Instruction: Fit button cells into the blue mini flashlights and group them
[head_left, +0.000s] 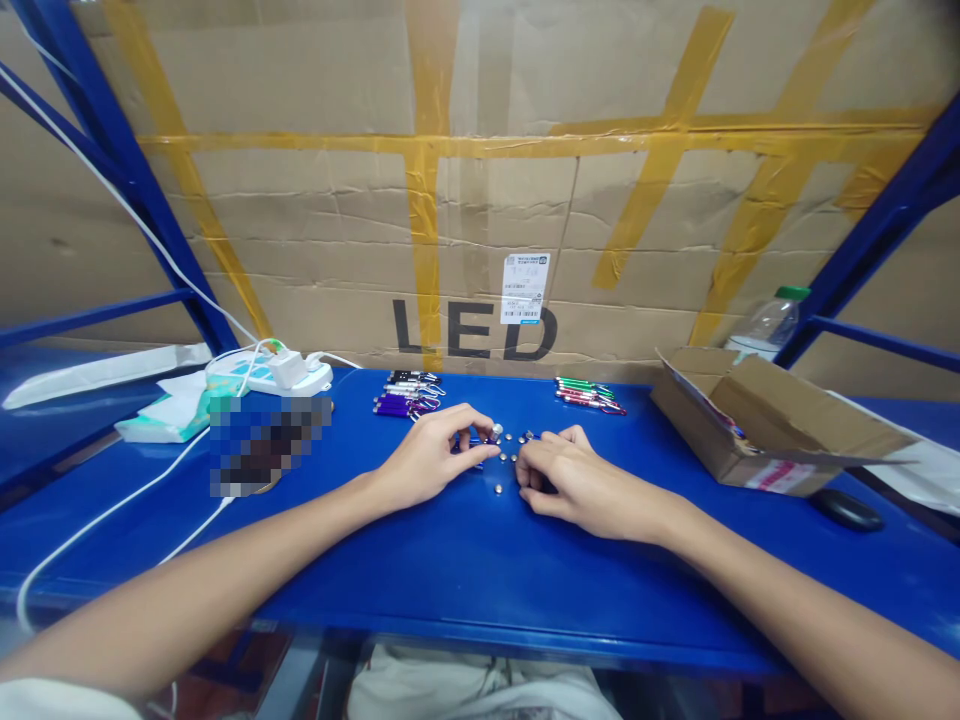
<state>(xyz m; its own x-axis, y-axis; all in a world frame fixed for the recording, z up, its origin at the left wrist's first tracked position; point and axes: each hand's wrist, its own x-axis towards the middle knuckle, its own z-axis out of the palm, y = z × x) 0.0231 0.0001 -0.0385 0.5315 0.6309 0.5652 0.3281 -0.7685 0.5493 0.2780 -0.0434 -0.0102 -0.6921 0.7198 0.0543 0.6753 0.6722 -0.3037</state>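
My left hand (435, 455) rests on the blue table (465, 560) with its fingers curled around a small blue keychain flashlight, a silver end showing at the fingertips. My right hand (574, 480) lies close beside it, fingers curled down onto the table over something I cannot make out. Several small silver button cells (508, 448) are scattered between and just in front of both hands. Behind the left hand lies a bunch of purple and black keychain flashlights (405, 395). A second bunch, green and red (589, 393), lies behind the right hand.
An open cardboard box (757, 425) sits at the right, a plastic bottle (769, 325) behind it and a black mouse (847, 510) in front. At the left are a white power strip (270, 372), its cable, tissues and a blurred object. A taped cardboard wall stands behind.
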